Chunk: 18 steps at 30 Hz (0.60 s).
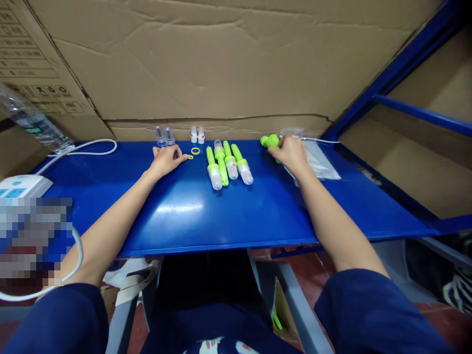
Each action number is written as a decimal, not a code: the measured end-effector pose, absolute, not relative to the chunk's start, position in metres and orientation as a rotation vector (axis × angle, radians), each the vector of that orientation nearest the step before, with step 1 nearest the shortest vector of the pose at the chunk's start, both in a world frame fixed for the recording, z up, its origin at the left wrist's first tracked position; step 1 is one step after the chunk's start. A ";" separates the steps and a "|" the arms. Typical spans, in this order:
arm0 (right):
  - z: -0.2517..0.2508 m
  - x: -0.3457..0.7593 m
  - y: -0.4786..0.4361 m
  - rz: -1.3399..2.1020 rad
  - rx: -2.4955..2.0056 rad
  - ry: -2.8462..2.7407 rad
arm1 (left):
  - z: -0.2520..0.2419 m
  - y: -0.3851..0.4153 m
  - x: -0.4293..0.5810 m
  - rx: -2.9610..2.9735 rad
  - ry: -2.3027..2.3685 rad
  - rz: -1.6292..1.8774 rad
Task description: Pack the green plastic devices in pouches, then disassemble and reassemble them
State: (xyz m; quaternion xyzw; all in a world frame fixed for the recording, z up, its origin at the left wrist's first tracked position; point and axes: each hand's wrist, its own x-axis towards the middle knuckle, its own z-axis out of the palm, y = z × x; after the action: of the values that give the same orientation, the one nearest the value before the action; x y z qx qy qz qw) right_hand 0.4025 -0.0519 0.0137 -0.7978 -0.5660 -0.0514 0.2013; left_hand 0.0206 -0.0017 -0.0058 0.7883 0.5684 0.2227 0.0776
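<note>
My left hand [166,161] is at the back left of the blue table, its fingers closed at the edge of a small yellow ring [191,157]. A second yellow ring [195,151] lies just beyond it. Behind that hand stand two clear plastic caps [168,135], and to their right two small white caps [198,135] with red marks. My right hand [294,153] closes on bright green plastic parts [272,142] at the back right; its fingers partly hide them. Between my hands, several green-handled pieces with clear domed caps [231,168] lie side by side, one turned the other way.
Clear plastic bags [320,160] lie beside my right hand. A cardboard wall [228,64] rises behind the blue table [221,221]. At left are a plastic bottle [37,120], a white power strip [27,186] and its cable. A blue metal frame [387,73] slants up on the right.
</note>
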 end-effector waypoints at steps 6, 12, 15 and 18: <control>0.008 0.387 -0.054 -0.250 -2.290 -1.728 | -0.006 -0.003 0.020 2.492 1.750 0.680; 0.006 0.342 -0.063 -0.229 -1.706 -1.883 | 0.016 -0.045 0.062 2.588 1.650 0.667; 0.003 0.320 -0.071 -0.211 -1.472 -1.963 | 0.018 -0.065 0.087 2.549 1.670 0.424; -0.001 0.312 -0.076 -0.190 -1.354 -1.989 | 0.015 -0.067 0.092 2.497 1.544 0.233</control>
State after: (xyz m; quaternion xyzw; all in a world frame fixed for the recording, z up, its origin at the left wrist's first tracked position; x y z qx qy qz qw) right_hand 0.3123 -0.0757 -0.0006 -0.5242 -0.7700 -0.0735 0.3561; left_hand 0.0918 -0.0672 0.0146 0.8438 0.5218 0.0789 0.0978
